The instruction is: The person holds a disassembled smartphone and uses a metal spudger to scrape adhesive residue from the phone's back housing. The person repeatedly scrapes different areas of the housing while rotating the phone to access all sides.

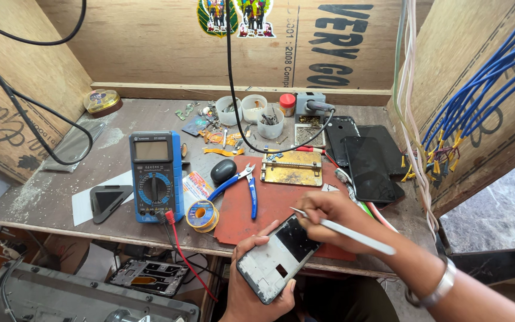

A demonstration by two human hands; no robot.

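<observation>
Phone frame (278, 257) gripped in closed left hand (256, 285), right hand (329, 216) pinching tweezers (344, 231) onto it

L hand (257, 280) cupped, gripping; R hand (329, 216) pinching.

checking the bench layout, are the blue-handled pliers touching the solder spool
Apart. The head view shows the pliers lying on the red mat, with a strip of bare mat and table between their handles and the solder spool.
</observation>
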